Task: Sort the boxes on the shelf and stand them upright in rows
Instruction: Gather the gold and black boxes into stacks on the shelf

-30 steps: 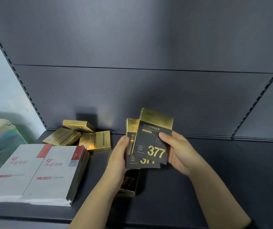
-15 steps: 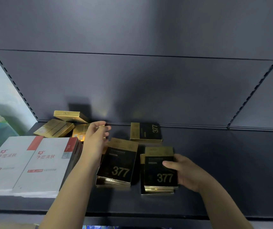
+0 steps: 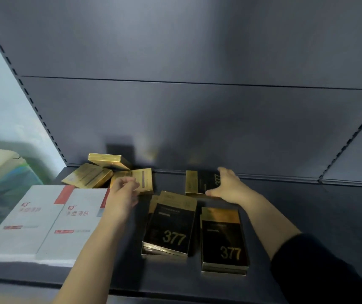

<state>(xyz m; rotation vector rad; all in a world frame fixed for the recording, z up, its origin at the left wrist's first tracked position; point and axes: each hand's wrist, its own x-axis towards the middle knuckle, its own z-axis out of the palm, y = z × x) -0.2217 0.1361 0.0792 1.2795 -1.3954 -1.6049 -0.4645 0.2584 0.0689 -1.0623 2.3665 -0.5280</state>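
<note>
Up goes my right hand (image 3: pixel 226 187), off the near stack it was steadying half a second ago and away to the back, while my left hand (image 3: pixel 123 194) has barely shifted. Nearest me, at five o'clock on the shelf (image 3: pixel 307 216), the right stack (image 3: pixel 223 240) of black-and-gold 377 boxes lies flat, at least two deep. Just beside it at six o'clock is the left stack (image 3: pixel 171 224), flat too, a bit skewed, at least two. Over at eight o'clock are the white boxes (image 3: pixel 77 229): two faces side by side, with layers underneath I can't count. Further in, at ten o'clock, my left hand has its fingers curled right at the near corner of the gold boxes (image 3: pixel 141 182), but it's blurred, so I can't tell if it's pinching one. Three gold ones for certain, possibly a fourth tucked between, all tumbled flat or tilted. Farthest, at one o'clock, my right hand is spread, fingers fairly straight, on the lone 377 box (image 3: pixel 198 182) lying flat by the back panel, with no grip closed that I can see. By my reckoning the kinds are roughly grouped, not one box stands upright, there are no rows, and nearly everything is left.
</note>
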